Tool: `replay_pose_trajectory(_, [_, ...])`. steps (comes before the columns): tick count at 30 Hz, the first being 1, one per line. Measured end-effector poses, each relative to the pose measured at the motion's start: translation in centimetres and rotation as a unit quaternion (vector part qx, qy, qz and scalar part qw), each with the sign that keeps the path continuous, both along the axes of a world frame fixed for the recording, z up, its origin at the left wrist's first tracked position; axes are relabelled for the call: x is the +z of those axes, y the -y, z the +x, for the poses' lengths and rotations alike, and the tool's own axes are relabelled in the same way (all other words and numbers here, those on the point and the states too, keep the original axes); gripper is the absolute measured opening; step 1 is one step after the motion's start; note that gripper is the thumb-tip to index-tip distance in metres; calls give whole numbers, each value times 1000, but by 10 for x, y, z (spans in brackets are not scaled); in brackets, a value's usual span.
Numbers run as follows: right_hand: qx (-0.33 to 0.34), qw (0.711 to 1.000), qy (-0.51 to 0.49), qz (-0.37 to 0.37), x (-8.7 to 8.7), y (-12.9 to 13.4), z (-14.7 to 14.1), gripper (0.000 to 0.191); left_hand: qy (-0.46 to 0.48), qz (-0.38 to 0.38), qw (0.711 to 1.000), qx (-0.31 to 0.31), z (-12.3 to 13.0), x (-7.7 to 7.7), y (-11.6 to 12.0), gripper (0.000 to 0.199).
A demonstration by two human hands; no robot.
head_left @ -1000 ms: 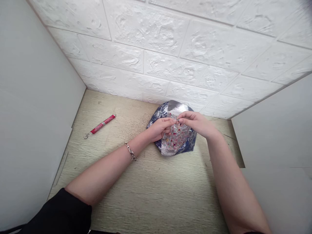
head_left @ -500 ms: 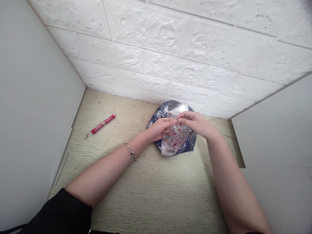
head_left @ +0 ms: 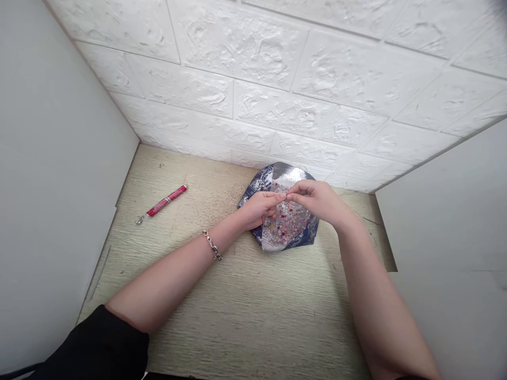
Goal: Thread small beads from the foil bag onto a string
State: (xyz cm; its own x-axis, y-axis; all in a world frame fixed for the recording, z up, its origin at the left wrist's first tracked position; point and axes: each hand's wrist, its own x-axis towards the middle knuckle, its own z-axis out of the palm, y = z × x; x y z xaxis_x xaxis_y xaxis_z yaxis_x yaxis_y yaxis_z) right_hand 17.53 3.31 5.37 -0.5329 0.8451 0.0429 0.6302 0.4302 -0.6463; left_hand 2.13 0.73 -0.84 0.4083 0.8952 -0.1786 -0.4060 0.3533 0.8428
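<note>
Left hand (head_left: 259,208) and right hand (head_left: 312,200) have closed their fingertip gap; little else has moved.
Both pinch narrowly over the blue-and-silver bag (head_left: 307,238); anything held is too small to tell. Amount done can't be told; many beads (head_left: 283,228) lie loose, so plenty seem left. Wall (head_left: 257,58) stands just behind; tabletop (head_left: 237,316) gives room in front.

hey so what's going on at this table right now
A person's bare left hand and right hand meet with pinched fingertips above small pink, red and clear beads in a shiny blue-and-silver foil-like wrapping. Anything between the fingertips is too small to make out. A slim red rod with a silver band lies off to the left, untouched.
</note>
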Motion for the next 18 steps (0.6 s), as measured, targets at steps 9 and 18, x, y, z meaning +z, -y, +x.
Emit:
replay_pose_trajectory(9, [27,983,115,140,9,8,-8,13,20,-12,1000,-16,-1,0,-1,20])
replay_pose_trajectory(18, [-55,994,-58,80,13,9,-1,9,81,-87,991,-61,-5,-4,-6,36])
